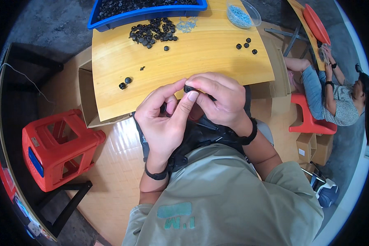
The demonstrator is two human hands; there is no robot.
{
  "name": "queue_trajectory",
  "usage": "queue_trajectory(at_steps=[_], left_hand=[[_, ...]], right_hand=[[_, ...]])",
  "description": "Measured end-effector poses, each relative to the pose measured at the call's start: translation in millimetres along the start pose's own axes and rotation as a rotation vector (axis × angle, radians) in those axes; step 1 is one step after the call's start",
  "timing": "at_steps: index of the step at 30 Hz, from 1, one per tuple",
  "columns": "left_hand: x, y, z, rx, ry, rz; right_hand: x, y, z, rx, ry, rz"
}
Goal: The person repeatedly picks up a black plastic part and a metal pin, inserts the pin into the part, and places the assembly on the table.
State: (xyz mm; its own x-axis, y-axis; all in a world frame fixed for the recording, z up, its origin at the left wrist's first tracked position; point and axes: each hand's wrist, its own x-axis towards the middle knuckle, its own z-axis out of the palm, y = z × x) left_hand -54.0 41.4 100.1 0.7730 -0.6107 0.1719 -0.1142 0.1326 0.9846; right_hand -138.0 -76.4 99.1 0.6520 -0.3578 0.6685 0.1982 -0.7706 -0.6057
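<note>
Both hands [192, 106] pinch a small black cap [188, 88], its axis unclear.

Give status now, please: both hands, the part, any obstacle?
Left hand and right hand pinch small black part together. Loose black parts lie apart on wooden table.

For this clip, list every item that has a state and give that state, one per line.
left hand: raised over the table edge, fingers pinched on a small black part.
right hand: fingers closed on the small black part.
blue tray: full of black parts.
heap of black parts: loose on the wooden table.
clear bowl: upright, holds small pale pieces.
red stool: upright, unoccupied.
</note>
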Motion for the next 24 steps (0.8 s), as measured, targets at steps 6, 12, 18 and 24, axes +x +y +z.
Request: queue_trajectory(at_steps=[6, 12, 18, 24], left_hand=[[1, 0, -4, -0.036, -0.027, -0.004], [8, -23, 5, -0.18, -0.189, -0.137], [23, -51, -4, -0.806, -0.216, -0.498], [25, -51, 0, -1.053, -0.116, -0.572]], right_hand=[[4, -2, -3, -0.022, -0.049, -0.004], [11, 4, -8, -0.019, -0.213, 0.105], [8, 7, -1, 0.103, -0.253, 0.264], [1, 6, 12, 0.024, -0.303, 0.306]])
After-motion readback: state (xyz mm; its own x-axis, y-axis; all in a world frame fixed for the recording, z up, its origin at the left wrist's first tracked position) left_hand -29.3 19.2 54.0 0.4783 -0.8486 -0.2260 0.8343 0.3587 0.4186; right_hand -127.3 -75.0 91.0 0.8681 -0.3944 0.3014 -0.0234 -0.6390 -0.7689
